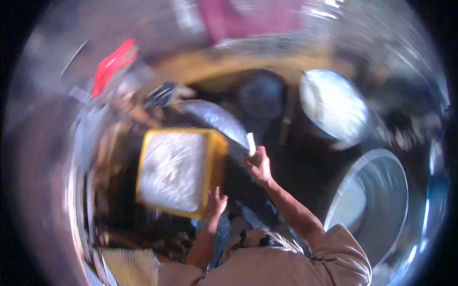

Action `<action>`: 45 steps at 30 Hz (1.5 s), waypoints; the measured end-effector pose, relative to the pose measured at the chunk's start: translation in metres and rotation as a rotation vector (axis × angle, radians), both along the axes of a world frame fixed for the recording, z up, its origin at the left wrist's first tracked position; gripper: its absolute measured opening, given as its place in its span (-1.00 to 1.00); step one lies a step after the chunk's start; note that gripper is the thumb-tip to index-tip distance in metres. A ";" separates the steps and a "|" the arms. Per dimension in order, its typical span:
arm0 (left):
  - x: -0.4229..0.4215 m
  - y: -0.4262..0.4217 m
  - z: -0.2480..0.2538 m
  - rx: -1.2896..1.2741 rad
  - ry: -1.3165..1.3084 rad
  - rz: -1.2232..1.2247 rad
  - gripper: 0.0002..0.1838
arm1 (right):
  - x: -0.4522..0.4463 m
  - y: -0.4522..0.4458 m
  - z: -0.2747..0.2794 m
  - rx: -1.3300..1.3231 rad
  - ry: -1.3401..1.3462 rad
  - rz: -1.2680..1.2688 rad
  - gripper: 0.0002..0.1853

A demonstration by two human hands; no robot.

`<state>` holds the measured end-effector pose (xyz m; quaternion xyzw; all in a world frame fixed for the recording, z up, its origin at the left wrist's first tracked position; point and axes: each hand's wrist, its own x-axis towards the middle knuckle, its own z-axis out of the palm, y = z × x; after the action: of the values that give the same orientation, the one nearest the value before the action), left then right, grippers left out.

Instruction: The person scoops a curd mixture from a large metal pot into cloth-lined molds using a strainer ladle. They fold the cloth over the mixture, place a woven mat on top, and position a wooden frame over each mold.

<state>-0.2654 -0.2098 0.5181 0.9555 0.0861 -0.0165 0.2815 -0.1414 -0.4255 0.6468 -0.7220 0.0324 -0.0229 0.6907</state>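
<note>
A yellow square container (217,164) full of a white, powdery or grainy material (172,171) stands left of centre. My left hand (216,202) rests against its lower right side, the fingers apart. To the right, my right hand (258,165) is closed around a small white piece (251,144), at the end of a long, grey, curved object (214,119). That object reaches up and left behind the container. Motion blur hides whether the white piece and the grey object are one thing.
A metal basin with pale contents (334,107) is at the upper right. Below it stands a large grey tub (381,190). A dark round vessel (261,97) lies beyond my right hand. At upper left is a blurred red object (113,66).
</note>
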 end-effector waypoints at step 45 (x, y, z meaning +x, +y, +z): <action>-0.008 -0.504 0.019 -0.452 0.319 -0.147 -0.34 | -0.491 -0.633 -0.373 0.643 0.963 -1.129 -0.85</action>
<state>-0.2737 -0.7142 0.5375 0.8575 0.0537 -0.2060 0.4684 -0.6322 -1.0588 0.2741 -0.2934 0.6911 -0.0441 0.6590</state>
